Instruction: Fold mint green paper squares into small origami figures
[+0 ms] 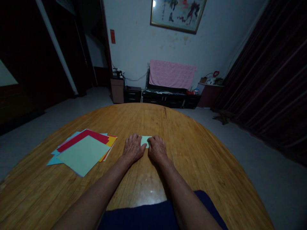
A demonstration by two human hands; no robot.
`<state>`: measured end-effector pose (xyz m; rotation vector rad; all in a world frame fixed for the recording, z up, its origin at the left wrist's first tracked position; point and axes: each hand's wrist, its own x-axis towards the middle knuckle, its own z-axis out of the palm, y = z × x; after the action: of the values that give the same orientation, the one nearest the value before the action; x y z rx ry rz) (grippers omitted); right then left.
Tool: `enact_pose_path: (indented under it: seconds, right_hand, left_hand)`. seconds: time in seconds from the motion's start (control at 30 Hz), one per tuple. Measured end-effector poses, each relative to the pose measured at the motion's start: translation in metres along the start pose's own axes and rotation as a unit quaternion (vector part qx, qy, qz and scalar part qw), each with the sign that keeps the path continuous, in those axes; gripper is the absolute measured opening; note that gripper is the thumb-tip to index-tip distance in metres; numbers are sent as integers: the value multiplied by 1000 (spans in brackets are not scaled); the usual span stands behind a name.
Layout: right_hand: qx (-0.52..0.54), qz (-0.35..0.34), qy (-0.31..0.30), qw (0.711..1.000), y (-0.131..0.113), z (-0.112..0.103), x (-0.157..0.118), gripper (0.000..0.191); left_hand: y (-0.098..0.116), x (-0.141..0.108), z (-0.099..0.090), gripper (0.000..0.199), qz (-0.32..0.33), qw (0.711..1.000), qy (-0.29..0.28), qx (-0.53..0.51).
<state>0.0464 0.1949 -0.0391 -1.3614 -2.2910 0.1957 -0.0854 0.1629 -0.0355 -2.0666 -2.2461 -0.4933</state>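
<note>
A small pale green piece of paper (145, 140) lies on the round wooden table (182, 127), between my two hands. My left hand (133, 147) rests on its left side, fingers bent and close together, thumb pointing toward the paper's lower edge. On the right side, my right hand (157, 148) presses with curled fingers. Both hands cover the paper's ends, so only its middle shows. To the left of my hands lies a fanned stack of coloured sheets, with a pale green sheet (83, 155) on top and a red sheet (82, 137) under it.
Beyond the table stand a low black cabinet (163, 99) and a screen draped with a pink cloth (171, 74). A framed picture (177, 14) hangs on the wall. Dark curtains (266, 92) are on the right. Dark blue fabric (141, 217) shows at the near table edge.
</note>
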Motion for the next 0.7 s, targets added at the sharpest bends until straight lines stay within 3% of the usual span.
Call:
enact_pose_path:
  seconds: [0.2, 0.37, 0.53, 0.7]
  right_hand:
    - [-2, -17, 6, 1000, 4, 0, -5, 30]
    - [-12, -26, 7, 1000, 4, 1, -5, 30]
    - [-16, -30, 4, 999, 4, 0, -6, 32]
    - [-15, -29, 3, 999, 5, 0, -5, 34]
  left_hand:
    - [5, -1, -1, 51, -13, 1000, 10, -4]
    - [-8, 0, -7, 67, -41, 999, -12, 7]
    - [-27, 3, -18, 74, -75, 995, -71, 18]
    - [-45, 6, -28, 75, -67, 990, -122, 9]
